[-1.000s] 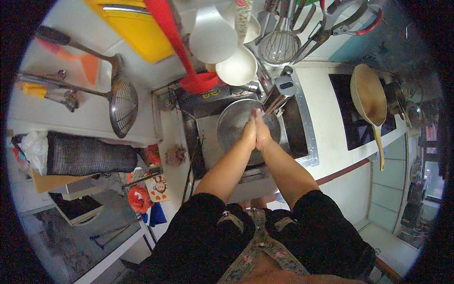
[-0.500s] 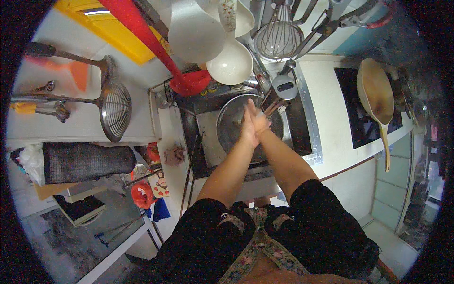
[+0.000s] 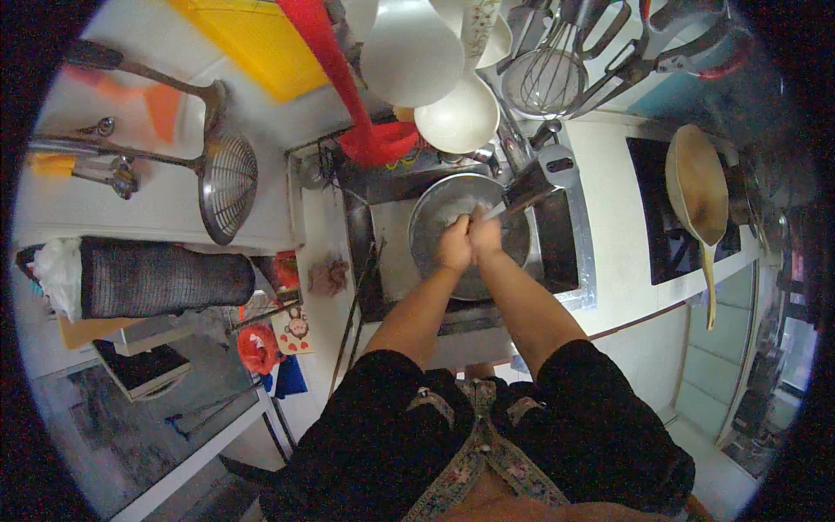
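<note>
Water runs from the metal faucet [image 3: 532,181] onto my hands over a large steel bowl [image 3: 430,213] in the sink [image 3: 391,252]. My left hand [image 3: 455,246] has curled fingers at the left of the stream, close against my right hand; whether anything is inside is hidden. My right hand [image 3: 485,235] is under the stream, its fingers blurred, so their shape is unclear.
Hanging utensils crowd above the sink: red ladle [image 3: 378,143], white ladle [image 3: 457,117], whisk [image 3: 548,83], skimmer [image 3: 226,187]. A beige pan [image 3: 698,183] stands on the right-hand cooktop [image 3: 658,261]. A dark mesh-covered object [image 3: 165,278] lies at the left.
My hands were pressed palm to palm with fingers extended; now the left fingers are curled and the hands sit slightly farther right than half a second ago. The view has shifted a little.
</note>
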